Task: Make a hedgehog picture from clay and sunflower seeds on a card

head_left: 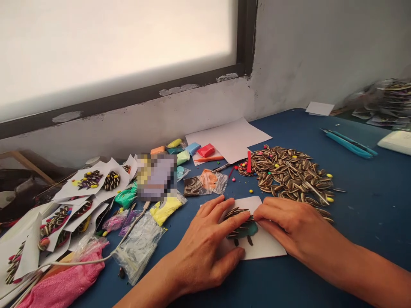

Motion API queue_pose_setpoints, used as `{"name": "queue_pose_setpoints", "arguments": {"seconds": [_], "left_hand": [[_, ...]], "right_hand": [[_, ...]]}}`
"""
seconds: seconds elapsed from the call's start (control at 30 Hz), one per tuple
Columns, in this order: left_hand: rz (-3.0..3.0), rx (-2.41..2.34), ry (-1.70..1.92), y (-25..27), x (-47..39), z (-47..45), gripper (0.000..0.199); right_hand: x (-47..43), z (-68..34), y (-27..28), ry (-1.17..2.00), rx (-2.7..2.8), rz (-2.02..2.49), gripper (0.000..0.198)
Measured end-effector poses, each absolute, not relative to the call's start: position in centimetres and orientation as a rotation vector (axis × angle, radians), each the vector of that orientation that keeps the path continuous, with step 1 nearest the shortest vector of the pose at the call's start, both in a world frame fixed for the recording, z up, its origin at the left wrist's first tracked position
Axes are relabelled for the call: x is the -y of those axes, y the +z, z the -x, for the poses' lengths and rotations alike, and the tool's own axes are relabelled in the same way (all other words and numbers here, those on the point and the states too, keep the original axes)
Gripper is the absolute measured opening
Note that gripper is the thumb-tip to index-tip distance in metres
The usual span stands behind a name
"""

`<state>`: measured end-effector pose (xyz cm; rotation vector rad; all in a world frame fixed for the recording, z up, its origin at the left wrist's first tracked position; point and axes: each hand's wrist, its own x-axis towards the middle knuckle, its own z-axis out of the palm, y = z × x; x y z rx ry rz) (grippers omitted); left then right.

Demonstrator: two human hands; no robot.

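Note:
A white card (265, 252) lies on the blue table under both hands. On it, a dark green clay shape (248, 231) carries overlapping rows of striped sunflower seeds (236, 212), with two small dark pieces (250, 241) below. My left hand (205, 244) rests across the card's left side, fingers stretched out and apart, the index finger over the seeds. At the right edge of the clay, my right hand (289, 222) has thumb and fingers pinched together; whatever is between them is hidden.
A heap of sunflower seeds (285, 171) with coloured beads spreads behind my right hand. Tweezers (348, 143) lie farther right. To the left are clay packets (165, 207), finished seed cards (109, 179), a pink cloth (69, 278) and a white cable (131, 231). Paper sheets (229, 137) lie by the wall.

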<state>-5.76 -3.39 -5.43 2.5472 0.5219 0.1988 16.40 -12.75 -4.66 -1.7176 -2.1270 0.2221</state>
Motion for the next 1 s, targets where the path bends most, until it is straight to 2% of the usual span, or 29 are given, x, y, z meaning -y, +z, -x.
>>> {"name": "queue_pose_setpoints", "arguments": {"seconds": [0.23,0.4,0.67,1.0], "left_hand": [[-2.546,-0.528,0.184,-5.4,3.4,5.7,0.067],[-2.539,-0.519,0.211,-5.5,3.3,5.8,0.071],[-2.538,-0.539,0.221,-5.9,3.3,6.0,0.079],[-2.652,-0.503,0.25,-6.0,3.3,6.2,0.076]], "right_hand": [[12.6,-16.5,-4.8,0.232,2.127,1.737,0.024],[12.9,-16.4,-4.3,0.156,2.063,1.754,0.011],[12.3,-20.0,-3.5,-0.021,1.919,1.909,0.022],[11.8,-21.7,-4.1,-0.001,1.92,1.975,0.025]]}}
